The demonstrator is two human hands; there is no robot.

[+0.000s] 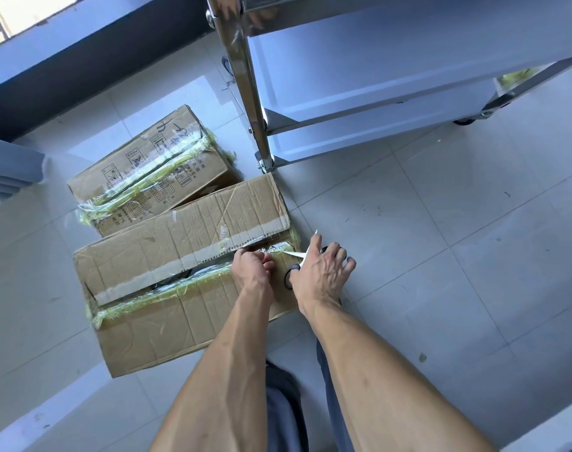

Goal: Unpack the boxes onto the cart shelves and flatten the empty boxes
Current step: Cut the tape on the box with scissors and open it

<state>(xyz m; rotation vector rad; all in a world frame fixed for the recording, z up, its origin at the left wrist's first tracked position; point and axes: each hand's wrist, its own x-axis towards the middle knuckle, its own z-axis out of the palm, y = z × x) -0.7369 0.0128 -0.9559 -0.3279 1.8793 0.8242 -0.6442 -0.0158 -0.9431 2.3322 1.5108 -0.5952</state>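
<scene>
Near box, on the floor before the cart; my left hand pinches the torn tape at its top seam; my right hand grips open scissors, blades at the seam's right end; second box lies behind, touching.

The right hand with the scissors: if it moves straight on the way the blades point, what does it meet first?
Most likely the taped end of the near box, where the scissors in the right hand already point; the left hand sits close beside that line.
</scene>
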